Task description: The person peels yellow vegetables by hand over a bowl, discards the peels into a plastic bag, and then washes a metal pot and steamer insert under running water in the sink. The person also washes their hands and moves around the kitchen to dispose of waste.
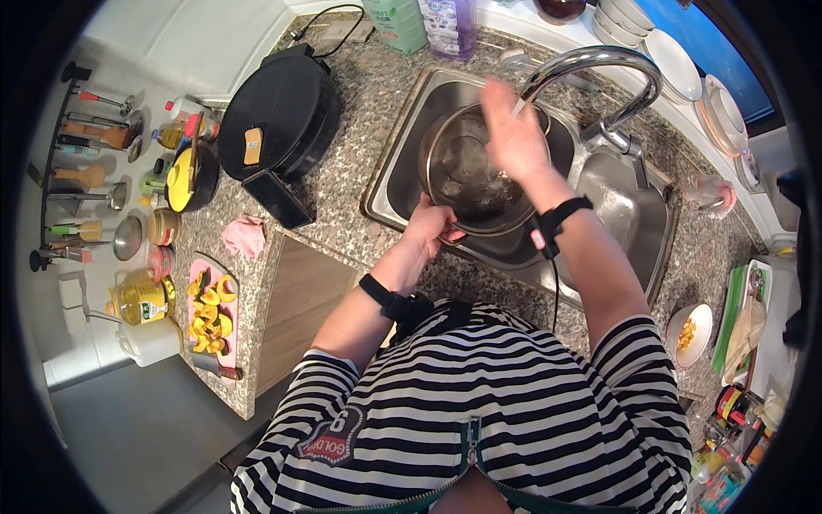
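A round metal pot is held tilted inside the left basin of a double stainless steel sink. My left hand grips it at the near rim, by the small side handle. A little water seems to lie in its bottom. Over its far right side is my right hand, blurred by motion, flat and with nothing seen in it. The hand is just below the spout of a chrome tap, and part of the pot's rim is hidden behind it.
A black electric griddle and a phone stand left of the sink. Cut pumpkin pieces and a cleaver lie on a pink board. Right of the sink are a bowl and a pink-and-white cloth.
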Tool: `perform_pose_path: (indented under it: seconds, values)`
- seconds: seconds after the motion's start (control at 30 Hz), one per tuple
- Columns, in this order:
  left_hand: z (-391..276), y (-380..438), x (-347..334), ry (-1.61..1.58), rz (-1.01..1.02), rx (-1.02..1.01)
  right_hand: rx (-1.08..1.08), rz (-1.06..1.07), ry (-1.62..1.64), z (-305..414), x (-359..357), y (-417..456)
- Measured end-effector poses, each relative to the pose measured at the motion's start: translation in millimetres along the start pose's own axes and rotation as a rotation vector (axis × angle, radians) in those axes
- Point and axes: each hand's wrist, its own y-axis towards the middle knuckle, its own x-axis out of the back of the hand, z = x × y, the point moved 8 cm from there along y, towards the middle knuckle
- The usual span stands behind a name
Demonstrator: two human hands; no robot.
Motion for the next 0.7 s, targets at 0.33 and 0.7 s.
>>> perform_pose_path:
  seconds: [0.33,0.7]
  values:
    - [-39,-21,12,0.052,-0.095,-0.276,0.282,0.312,-0.12,16,-82,-52]
    - [-44,-24,10,-0.018,-0.09,-0.286,0.31,0.592,0.49,72,-83,-69]
